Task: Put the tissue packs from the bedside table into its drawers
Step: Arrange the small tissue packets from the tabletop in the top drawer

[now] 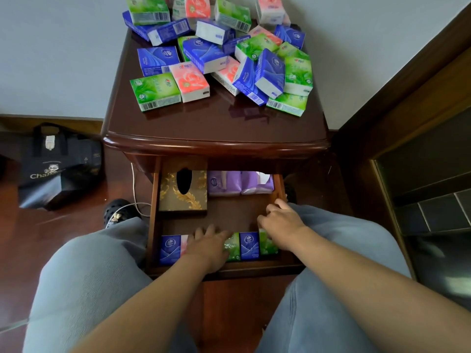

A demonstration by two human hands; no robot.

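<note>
Both forearms reaching forward and down between the knees, hands low and near each other.

The left hand [207, 244] lies palm down, back of the hand toward the camera, fingers extended forward and slightly spread, with the bare forearm running back toward the lower left. The right hand [279, 220] sits a little farther forward and to the right, wrist bent, knuckles raised and fingers curled downward; the fingertips are blurred, so whether they pinch anything cannot be told. Its bare forearm runs back toward the lower right. Both knees, in grey trousers, flank the arms, and a dark shoe shows beside the left knee.
</note>
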